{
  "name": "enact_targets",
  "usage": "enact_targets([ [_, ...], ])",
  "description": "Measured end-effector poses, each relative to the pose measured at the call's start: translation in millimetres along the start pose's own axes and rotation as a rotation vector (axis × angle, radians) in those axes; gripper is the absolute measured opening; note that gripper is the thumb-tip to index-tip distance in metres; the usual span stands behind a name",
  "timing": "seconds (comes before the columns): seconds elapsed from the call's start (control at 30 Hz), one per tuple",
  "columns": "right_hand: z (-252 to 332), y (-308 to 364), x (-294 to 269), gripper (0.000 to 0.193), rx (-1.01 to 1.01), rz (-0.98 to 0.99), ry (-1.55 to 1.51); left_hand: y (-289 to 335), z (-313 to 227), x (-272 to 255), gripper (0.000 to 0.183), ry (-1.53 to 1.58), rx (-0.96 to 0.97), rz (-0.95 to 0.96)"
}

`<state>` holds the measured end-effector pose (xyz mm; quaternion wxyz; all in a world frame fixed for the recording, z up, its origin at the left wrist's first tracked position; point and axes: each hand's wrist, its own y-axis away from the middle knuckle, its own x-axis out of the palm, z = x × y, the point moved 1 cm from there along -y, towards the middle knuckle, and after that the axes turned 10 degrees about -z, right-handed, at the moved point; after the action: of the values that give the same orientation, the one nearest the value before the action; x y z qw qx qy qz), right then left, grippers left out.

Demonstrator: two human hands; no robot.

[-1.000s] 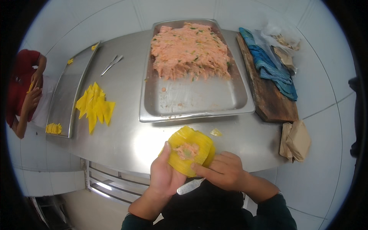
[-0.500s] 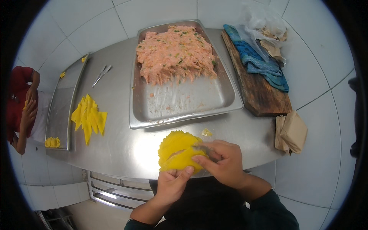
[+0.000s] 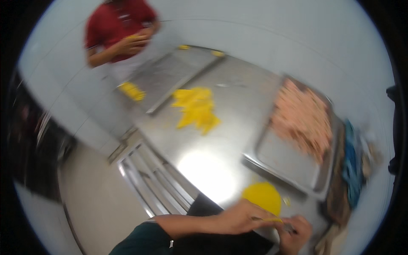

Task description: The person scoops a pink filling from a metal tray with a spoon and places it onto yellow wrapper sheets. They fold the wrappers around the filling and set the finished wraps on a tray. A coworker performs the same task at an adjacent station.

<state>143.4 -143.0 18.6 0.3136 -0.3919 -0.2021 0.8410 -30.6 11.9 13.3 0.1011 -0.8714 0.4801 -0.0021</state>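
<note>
One yellow fold [image 3: 273, 219] between both hands [image 3: 243, 217] [image 3: 298, 233]

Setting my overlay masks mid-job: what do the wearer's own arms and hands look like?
The left hand and right hand look ungloved. The left forearm has a dark green sleeve with a thin pale edge; no right sleeve shows. Blur hides finer details.

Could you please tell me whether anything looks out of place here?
A small yellow scrap lies on the table between the yellow round and the pan; it looks stray, apart from the yellow pile. Nothing else stands out, though the view is blurred.
</note>
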Motion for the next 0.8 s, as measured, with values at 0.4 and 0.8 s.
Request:
enact_targets([
  [0.4, 10.4, 21.5, 65.8, 0.027, 0.606, -0.209, -0.844, 26.5, 15.7, 6.7, 0.030, 0.143, 0.018, -0.384],
  [0.8, 14.9, 14.6, 62.7, 0.027, 0.173, -0.147, -0.445, 36.5, 5.2, -5.9, 0.026, -0.017, -0.052, -0.318],
])
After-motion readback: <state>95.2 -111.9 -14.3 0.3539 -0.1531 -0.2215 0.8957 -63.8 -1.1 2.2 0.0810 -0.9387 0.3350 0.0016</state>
